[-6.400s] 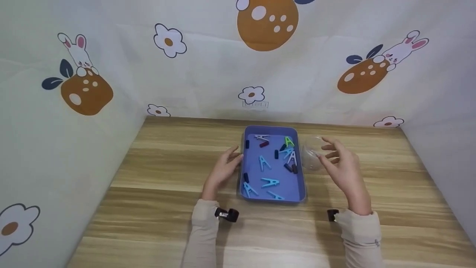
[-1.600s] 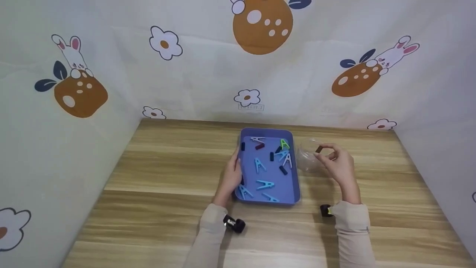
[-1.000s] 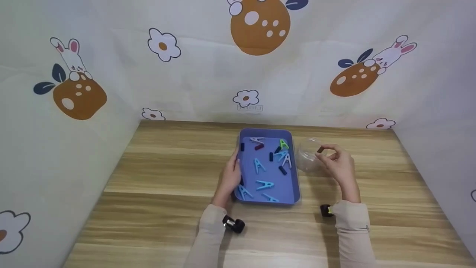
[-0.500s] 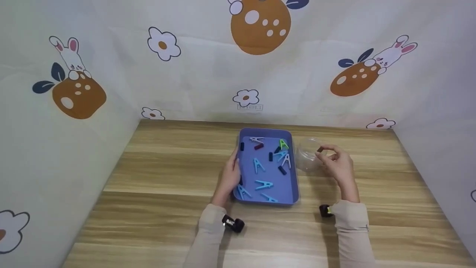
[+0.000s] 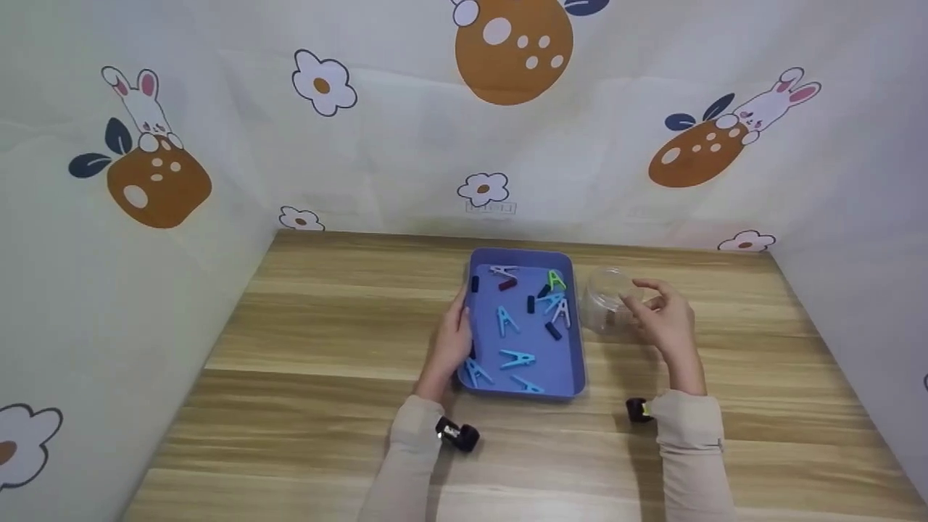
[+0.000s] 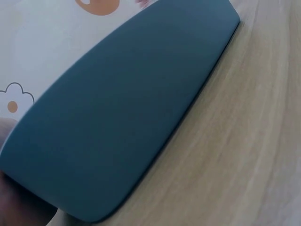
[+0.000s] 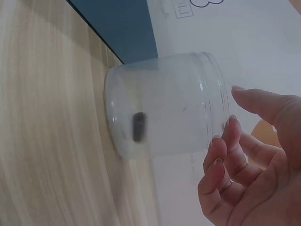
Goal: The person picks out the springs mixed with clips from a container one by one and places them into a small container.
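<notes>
My left hand (image 5: 451, 339) grips the left wall of a blue-purple tray (image 5: 579, 362), seen as a large dark blue side (image 6: 117, 108) in the left wrist view. The tray holds several clothespins, among them a light blue clothespin (image 5: 517, 357) and a green clothespin (image 5: 555, 279), plus small dark blocks (image 5: 553, 331) and a dark red block (image 5: 507, 284). Over the rim of a clear plastic jar (image 7: 174, 103), my right hand (image 5: 668, 319) has thumb and fingers apart with nothing between them. One small dark block (image 7: 139, 126), blurred, shows inside the jar, near its bottom.
The jar stands close beside the tray's right wall on a wood-grain table (image 5: 326, 304). A pale patterned sheet (image 5: 384, 145) hangs behind the table and at both sides. Each wrist carries a small black camera (image 5: 458, 435).
The small dark block that my right fingers pinched has left them and now shows inside the jar. Earlier, the left hand moved up against the tray's wall; it has since stayed there.
</notes>
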{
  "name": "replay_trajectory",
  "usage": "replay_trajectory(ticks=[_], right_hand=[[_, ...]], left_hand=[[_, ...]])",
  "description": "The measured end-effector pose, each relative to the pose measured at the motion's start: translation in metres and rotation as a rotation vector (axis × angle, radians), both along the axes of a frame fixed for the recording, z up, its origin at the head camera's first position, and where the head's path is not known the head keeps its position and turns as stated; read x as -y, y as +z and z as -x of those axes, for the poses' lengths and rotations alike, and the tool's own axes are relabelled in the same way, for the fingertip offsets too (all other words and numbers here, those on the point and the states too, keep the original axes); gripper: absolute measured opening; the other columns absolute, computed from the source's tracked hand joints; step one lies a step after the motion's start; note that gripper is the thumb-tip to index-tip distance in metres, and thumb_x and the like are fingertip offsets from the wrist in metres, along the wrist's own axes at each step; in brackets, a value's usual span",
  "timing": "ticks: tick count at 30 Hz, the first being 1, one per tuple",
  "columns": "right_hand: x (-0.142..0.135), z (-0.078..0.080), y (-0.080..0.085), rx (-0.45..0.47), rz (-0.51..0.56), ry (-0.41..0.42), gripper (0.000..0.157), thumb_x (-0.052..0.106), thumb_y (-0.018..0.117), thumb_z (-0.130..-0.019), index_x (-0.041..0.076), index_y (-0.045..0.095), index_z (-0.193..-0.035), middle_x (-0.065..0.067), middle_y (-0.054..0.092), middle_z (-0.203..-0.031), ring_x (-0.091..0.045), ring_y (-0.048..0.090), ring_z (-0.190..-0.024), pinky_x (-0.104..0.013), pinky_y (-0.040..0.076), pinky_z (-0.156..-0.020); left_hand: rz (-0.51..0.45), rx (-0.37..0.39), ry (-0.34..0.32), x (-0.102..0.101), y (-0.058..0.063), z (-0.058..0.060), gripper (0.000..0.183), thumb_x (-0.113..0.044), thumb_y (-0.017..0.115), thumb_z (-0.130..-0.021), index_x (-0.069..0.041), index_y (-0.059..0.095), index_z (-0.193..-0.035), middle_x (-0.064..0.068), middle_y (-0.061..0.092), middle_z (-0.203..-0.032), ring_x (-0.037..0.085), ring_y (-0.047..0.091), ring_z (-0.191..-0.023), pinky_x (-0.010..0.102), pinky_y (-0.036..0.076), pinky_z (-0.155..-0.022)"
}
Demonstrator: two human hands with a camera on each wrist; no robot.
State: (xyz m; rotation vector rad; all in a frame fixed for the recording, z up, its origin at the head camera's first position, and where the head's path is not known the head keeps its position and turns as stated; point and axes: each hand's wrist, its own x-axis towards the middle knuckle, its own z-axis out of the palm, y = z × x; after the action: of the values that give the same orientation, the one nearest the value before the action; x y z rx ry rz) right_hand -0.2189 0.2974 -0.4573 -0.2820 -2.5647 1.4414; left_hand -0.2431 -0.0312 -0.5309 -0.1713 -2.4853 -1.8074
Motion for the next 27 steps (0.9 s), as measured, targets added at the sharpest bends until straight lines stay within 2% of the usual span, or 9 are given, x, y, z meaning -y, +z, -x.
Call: replay_trajectory(ticks=[5,10,18,22,27], right_hand=[[0.001,-0.003,0.003,0.002,-0.032,0.008,0.047,0.022,0.075,-0.099,-0.003,0.064,-0.137,0.000,0.069,-0.072,-0.001,0.059,-0.054,-0.015,0.050,-0.049],[0.003,-0.005,0.011,-0.036,-0.057,0.017,0.044,0.021,0.074,-0.100,-0.003,0.066,-0.136,-0.007,0.073,-0.077,-0.002,0.060,-0.056,-0.015,0.050,-0.050],[0.014,-0.008,0.020,-0.090,-0.101,0.062,0.040,0.017,0.073,-0.100,0.000,0.067,-0.136,-0.019,0.076,-0.087,-0.001,0.062,-0.059,-0.015,0.052,-0.054],[0.019,-0.009,0.023,-0.118,-0.088,0.077,0.038,0.013,0.074,-0.099,0.000,0.068,-0.134,-0.018,0.075,-0.085,-0.003,0.062,-0.059,-0.015,0.051,-0.054],[0.022,-0.010,0.025,-0.124,-0.067,0.090,0.038,0.012,0.076,-0.098,-0.003,0.068,-0.132,-0.016,0.075,-0.084,-0.002,0.061,-0.058,-0.014,0.051,-0.054]], left_hand=[[-0.018,0.030,-0.002,-0.001,-0.002,-0.001,0.051,-0.005,0.037,-0.112,-0.003,0.036,-0.163,0.023,0.036,-0.167,0.041,0.032,-0.156,0.052,0.025,-0.130],[-0.043,0.049,-0.010,-0.001,-0.001,0.000,0.051,-0.006,0.036,-0.113,-0.003,0.034,-0.164,0.022,0.033,-0.168,0.039,0.030,-0.157,0.050,0.024,-0.131],[-0.012,0.056,0.008,-0.001,0.001,-0.001,0.051,-0.008,0.037,-0.113,-0.006,0.037,-0.164,0.021,0.036,-0.168,0.039,0.033,-0.156,0.052,0.026,-0.130],[-0.006,0.032,0.008,-0.001,0.003,-0.001,0.050,-0.006,0.037,-0.112,-0.003,0.038,-0.162,0.023,0.038,-0.166,0.041,0.034,-0.155,0.052,0.027,-0.130],[-0.011,0.068,-0.002,-0.001,0.003,-0.001,0.051,-0.008,0.036,-0.113,-0.005,0.035,-0.164,0.021,0.034,-0.168,0.039,0.031,-0.157,0.051,0.025,-0.131]])
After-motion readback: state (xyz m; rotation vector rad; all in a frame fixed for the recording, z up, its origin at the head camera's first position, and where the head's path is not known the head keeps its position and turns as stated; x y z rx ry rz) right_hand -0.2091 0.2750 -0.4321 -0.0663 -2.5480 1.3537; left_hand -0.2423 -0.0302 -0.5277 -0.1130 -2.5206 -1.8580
